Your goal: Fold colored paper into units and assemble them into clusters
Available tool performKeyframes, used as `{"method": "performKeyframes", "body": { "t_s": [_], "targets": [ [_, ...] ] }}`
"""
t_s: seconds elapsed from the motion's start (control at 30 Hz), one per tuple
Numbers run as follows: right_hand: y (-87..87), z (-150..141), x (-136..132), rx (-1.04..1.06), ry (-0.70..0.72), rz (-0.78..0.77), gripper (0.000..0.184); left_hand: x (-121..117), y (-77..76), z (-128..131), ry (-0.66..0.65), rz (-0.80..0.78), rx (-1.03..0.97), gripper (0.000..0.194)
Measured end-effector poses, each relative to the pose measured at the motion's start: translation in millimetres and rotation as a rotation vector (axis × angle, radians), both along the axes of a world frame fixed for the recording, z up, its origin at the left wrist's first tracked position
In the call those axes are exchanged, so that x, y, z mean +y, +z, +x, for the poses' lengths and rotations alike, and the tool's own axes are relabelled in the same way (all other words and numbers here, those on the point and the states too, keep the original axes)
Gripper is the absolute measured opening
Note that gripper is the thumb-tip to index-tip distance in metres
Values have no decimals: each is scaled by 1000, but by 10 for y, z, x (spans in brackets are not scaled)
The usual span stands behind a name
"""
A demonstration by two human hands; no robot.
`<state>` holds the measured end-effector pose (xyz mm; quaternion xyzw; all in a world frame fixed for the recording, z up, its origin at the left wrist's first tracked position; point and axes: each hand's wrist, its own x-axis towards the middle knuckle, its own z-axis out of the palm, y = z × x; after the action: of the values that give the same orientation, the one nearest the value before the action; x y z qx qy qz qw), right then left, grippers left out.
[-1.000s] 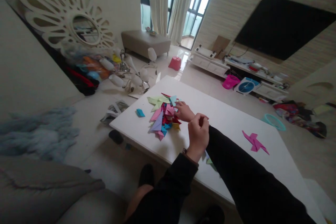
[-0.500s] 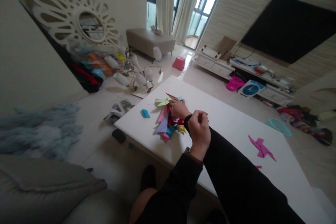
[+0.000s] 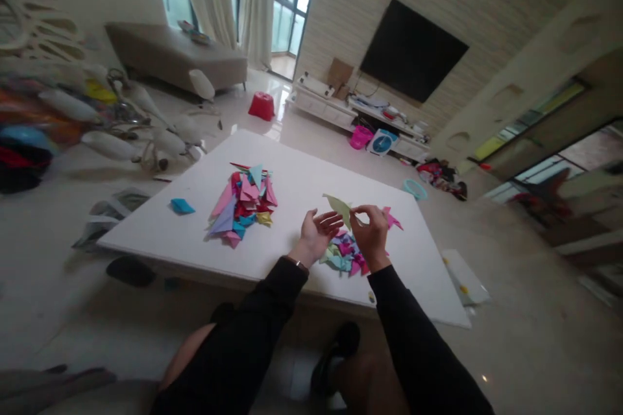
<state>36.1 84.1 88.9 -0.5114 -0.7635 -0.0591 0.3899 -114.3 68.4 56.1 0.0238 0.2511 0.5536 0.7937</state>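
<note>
My right hand (image 3: 370, 235) pinches a pale green folded paper piece (image 3: 339, 207) and holds it just above the white table (image 3: 302, 175). My left hand (image 3: 316, 233) sits beside it, palm up with fingers spread, touching the piece's lower edge. Under both hands lies a small cluster of folded paper pieces (image 3: 343, 254) in pink, green and blue. A larger heap of coloured folded papers (image 3: 242, 206) lies to the left on the table. A single blue folded piece (image 3: 182, 206) rests near the table's left corner.
A red stool (image 3: 261, 106), a pink basket (image 3: 361, 137) and a teal ring (image 3: 415, 189) stand on the glossy floor beyond the table. A chandelier (image 3: 146, 123) lies on the floor at left. A TV (image 3: 413, 52) hangs over a low white cabinet.
My right hand left the big heap carrying a green piece and came toward me. My left hand opened from a fist. The camera swung right, bringing the nearer paper cluster into view.
</note>
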Motion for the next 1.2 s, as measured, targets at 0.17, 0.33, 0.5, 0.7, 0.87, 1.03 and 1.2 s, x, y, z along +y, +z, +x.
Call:
{"method": "performKeyframes", "body": {
  "t_s": [0.17, 0.33, 0.5, 0.7, 0.87, 1.03, 1.2],
  "targets": [
    [-289, 387, -510, 83, -5, -101, 16, -100, -112, 222, -258, 100, 11, 47],
    [-333, 499, -581, 49, 101, -134, 17, -61, -160, 230, -331, 193, 182, 30],
    [-341, 565, -458, -5, 102, -133, 16, 0, -203, 241, -242, 328, 387, 40],
    [-334, 521, -412, 44, 111, -66, 16, 66, -272, 276, -105, 267, 544, 51],
    [-307, 442, -427, 132, -20, -40, 7, 124, -341, 279, -2, 275, 685, 48],
    [-360, 352, -389, 88, -55, -75, 4, 117, -378, 325, -5, 319, 750, 42],
    [-382, 327, -384, 105, -30, -103, 8, 111, -379, 357, -46, 366, 760, 42]
  ]
}}
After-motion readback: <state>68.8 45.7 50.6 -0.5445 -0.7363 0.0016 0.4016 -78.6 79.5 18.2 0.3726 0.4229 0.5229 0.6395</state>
